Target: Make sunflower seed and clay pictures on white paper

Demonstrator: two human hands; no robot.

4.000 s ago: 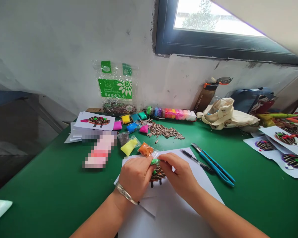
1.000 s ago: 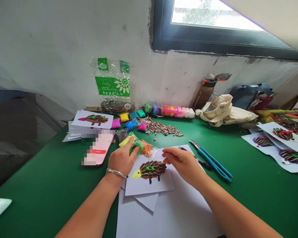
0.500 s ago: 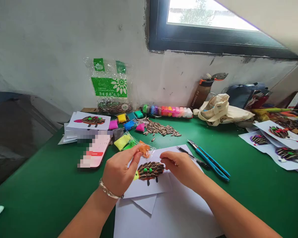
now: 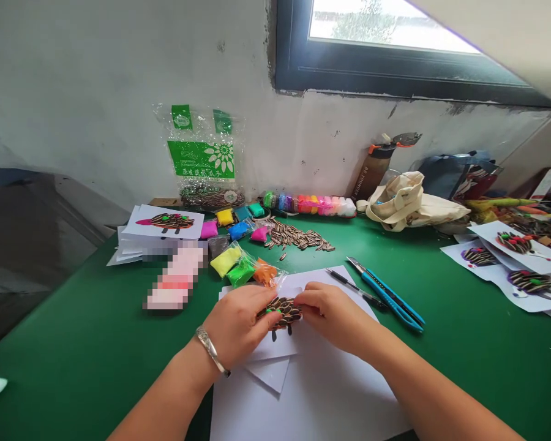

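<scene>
A second ago your left hand gripped the green clay packet; now that packet lies between the yellow packet and the orange packet. Your left hand has come down over the seed picture, hiding its head, with thumb and fingers parted across the seeds and nothing seen in their grasp. Your right hand has its fingertips drawn together at the picture's right end; whether they pinch anything, you cannot tell from here. The picture lies on loose white paper in front of you.

On the green table, a pen and a cutter lie to the right, with loose seeds farther back. A bottle leans by the scuffed wall, below a dark-framed window.
</scene>
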